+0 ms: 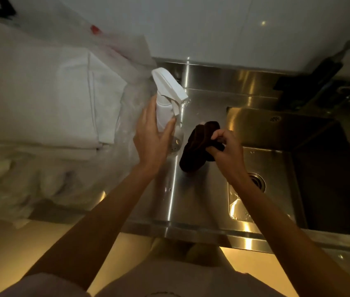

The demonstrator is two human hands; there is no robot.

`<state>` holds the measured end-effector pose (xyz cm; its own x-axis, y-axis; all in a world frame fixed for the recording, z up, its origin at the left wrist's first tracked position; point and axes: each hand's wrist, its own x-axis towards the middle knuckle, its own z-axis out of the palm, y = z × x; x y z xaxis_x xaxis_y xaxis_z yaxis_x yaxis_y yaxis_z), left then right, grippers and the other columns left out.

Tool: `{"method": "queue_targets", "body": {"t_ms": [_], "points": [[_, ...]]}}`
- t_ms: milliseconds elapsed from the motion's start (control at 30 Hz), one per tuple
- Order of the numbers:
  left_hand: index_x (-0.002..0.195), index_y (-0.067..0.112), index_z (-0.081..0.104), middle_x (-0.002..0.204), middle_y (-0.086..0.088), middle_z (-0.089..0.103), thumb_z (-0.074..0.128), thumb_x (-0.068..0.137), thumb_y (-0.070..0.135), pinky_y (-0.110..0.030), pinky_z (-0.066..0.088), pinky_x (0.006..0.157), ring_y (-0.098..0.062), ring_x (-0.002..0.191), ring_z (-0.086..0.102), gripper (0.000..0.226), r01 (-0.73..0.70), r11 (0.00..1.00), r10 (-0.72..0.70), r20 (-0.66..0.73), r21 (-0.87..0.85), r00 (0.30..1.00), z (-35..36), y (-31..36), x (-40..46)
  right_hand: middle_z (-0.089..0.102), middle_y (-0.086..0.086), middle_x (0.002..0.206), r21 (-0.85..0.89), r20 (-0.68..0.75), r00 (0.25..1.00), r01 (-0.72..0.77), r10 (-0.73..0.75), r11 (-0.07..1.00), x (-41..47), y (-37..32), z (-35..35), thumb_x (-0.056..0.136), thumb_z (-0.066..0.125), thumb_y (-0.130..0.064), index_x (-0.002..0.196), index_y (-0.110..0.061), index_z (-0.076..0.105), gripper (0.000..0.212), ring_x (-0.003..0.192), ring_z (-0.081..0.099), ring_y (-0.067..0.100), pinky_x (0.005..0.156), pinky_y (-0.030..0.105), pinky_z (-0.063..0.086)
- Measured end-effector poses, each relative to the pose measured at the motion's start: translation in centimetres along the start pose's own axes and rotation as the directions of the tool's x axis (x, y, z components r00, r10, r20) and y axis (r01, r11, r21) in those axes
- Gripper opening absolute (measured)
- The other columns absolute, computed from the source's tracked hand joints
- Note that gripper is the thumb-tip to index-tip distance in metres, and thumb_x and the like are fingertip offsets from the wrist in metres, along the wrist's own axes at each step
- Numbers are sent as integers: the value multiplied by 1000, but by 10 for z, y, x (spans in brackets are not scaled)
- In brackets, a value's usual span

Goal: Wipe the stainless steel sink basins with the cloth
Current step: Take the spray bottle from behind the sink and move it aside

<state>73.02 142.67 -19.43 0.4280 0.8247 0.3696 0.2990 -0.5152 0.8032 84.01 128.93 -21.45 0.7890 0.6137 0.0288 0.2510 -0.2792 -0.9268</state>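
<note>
A dark brown cloth (195,146) hangs bunched over the flat steel drainboard (191,200), gripped at its upper right by my right hand (226,150). My left hand (151,138) is wrapped around the body of a white spray bottle (166,93) with a clear lower part, standing on the drainboard's left side, its trigger head pointing right. To the right lies the stainless steel sink basin (272,161), with a round drain (256,182) partly hidden behind my right forearm and water drops on its floor. A deeper, darker basin (330,179) adjoins it further right.
Folded white cloths (79,103) and crumpled clear plastic bags (41,179) cover the counter left of the drainboard. A dark faucet (324,69) rises at the back right by the white wall. The steel front edge (191,229) runs below my arms.
</note>
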Motion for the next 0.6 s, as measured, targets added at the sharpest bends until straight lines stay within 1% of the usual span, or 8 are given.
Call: {"method": "queue_targets", "body": {"t_ms": [67,200,333,433,500,533,600], "points": [[142,20,40,132,0,55,63,89,36,-42,47,94,-16,118,53,60,-4,1000,4,11,-15,1000,4,-10,16,51,2,109,-12,-49,999,-10,9,1000,9,-4,10,78,64,7,93,-12,54,27,106,53,18,90,42,54],[142,18,41,133,-2,55,62,90,37,-42,48,94,-18,119,53,59,-66,997,67,59,-30,996,18,-27,46,49,-3,110,-39,-172,985,-39,32,998,26,-6,27,79,64,5,93,-16,53,27,107,52,14,86,28,54],[141,16,42,134,-3,54,60,92,37,-42,48,94,-19,119,53,56,-113,993,117,113,-39,987,36,-44,70,48,-7,108,-68,-249,967,-72,53,995,41,-2,41,79,64,4,92,-19,53,29,103,51,9,82,22,51],[142,15,40,133,-6,54,59,93,36,-42,48,95,-20,118,53,57,-132,990,137,152,-43,979,50,-52,83,48,-9,107,-67,-265,960,-110,89,992,51,-1,49,79,63,4,91,-21,52,30,102,50,5,81,20,50],[143,15,40,134,-6,53,58,92,36,-41,48,95,-22,119,53,58,-141,989,147,175,-48,974,59,-56,88,47,-14,103,-64,-266,959,-117,96,991,56,0,53,79,63,4,90,-23,52,31,99,50,2,77,15,48],[143,16,39,135,-6,53,58,92,37,-40,48,94,-22,119,53,58,-139,989,145,183,-47,972,63,-57,90,47,-14,102,-66,-270,958,-121,99,990,58,1,55,79,63,4,90,-23,52,31,98,50,1,75,13,47],[144,18,37,136,-5,52,57,92,38,-37,48,91,-22,119,53,59,-128,991,135,194,-48,972,68,-61,92,48,-9,106,-73,-279,954,-136,111,988,63,2,57,78,63,3,89,-24,52,31,100,49,3,75,13,45]]}}
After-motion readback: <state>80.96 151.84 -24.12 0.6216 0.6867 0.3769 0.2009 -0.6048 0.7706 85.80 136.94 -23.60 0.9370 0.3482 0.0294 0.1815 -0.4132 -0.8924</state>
